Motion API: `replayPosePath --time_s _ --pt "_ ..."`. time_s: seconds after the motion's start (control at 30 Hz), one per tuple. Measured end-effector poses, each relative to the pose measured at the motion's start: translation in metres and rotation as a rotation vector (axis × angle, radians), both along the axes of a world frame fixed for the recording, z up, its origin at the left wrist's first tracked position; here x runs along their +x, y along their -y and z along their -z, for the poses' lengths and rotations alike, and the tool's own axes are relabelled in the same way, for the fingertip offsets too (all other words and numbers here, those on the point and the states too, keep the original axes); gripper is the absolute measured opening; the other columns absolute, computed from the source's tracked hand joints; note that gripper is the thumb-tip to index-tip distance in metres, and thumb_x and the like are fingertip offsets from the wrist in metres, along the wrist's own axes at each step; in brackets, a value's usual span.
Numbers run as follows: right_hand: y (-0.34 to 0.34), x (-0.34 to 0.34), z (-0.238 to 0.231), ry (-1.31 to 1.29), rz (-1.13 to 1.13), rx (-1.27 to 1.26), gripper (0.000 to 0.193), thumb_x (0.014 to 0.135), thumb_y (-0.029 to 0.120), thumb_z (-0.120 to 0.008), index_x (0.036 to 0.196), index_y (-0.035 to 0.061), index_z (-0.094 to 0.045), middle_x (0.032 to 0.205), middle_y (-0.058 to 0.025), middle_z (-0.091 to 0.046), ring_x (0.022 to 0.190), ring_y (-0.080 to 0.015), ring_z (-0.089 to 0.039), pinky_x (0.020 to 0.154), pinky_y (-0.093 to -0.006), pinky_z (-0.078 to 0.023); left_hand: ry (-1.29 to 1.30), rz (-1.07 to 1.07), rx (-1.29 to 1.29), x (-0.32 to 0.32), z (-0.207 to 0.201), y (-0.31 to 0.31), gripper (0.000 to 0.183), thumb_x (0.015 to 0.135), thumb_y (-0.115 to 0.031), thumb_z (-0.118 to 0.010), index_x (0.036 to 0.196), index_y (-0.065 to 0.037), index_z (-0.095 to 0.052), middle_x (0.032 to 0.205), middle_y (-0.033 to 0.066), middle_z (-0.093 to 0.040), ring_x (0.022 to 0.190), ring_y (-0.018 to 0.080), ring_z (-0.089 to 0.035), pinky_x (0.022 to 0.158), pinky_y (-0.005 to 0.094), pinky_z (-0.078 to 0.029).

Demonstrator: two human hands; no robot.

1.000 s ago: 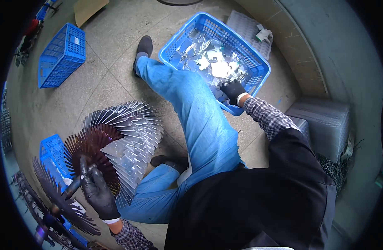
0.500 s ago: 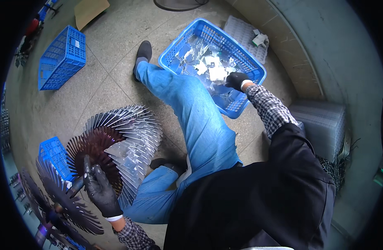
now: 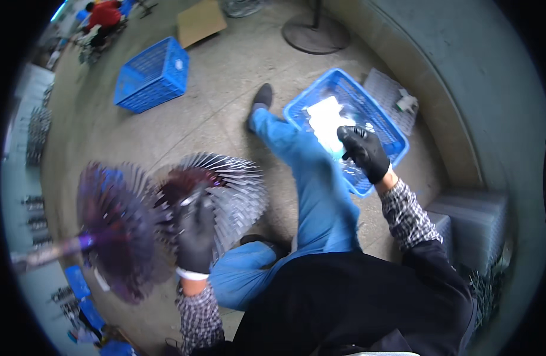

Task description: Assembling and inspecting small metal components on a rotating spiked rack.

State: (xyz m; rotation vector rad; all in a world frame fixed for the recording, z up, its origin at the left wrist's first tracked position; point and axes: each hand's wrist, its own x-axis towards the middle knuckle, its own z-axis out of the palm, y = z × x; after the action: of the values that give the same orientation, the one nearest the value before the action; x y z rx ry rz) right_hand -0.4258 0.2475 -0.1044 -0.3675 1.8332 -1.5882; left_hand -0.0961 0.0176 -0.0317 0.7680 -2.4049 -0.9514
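Note:
My left hand, in a black glove, is at the near side of a round rack with dark fins and a spiral of thin shiny plates. Motion smears its fingers, so their grip cannot be made out. My right hand, also black-gloved, is raised over the blue basket, fingers curled and closed at the edge of a flat shiny plate. Glare whitens that plate and hides much of the basket's contents.
Left of the rack, a blurred finned disc sits on a shaft. An open blue crate, cardboard and a round stand base lie farther off. Clear plastic trays are stacked at right. A person in red is far left.
My right hand has come up out of the basket with a shiny plate. The left hand has shifted against the rack. The whole view has swung, moving the scene rightward and downward.

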Motion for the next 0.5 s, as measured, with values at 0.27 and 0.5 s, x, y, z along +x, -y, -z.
replayPosePath --time_s 0.27,0.5 --pt "0.09 0.143 -0.035 0.108 -0.265 -0.307 0.031 0.105 0.031 -0.073 0.103 -0.0003 -0.076 0.079 -0.003 -0.066 0.071 -0.0106 -0.061 0.066 -0.0236 -0.05 -0.271 -0.18 0.994 -0.023 0.007 -0.015 0.042 0.105 -0.006 -0.066 0.146 -0.005 -0.06 0.1 -0.0001 -0.071 0.072 0.0031 -0.054 0.061 0.0171 -0.041" --pt "0.091 0.122 -0.049 0.12 -0.667 -0.101 0.032 0.103 0.032 -0.075 0.1 -0.0003 -0.076 0.082 -0.0031 -0.07 0.071 -0.009 -0.062 0.065 -0.0232 -0.05 -0.338 -0.182 1.086 -0.005 0.011 -0.007 0.025 0.103 -0.005 -0.07 0.127 -0.005 -0.067 0.099 0.0011 -0.071 0.074 0.0041 -0.056 0.063 0.0176 -0.043"
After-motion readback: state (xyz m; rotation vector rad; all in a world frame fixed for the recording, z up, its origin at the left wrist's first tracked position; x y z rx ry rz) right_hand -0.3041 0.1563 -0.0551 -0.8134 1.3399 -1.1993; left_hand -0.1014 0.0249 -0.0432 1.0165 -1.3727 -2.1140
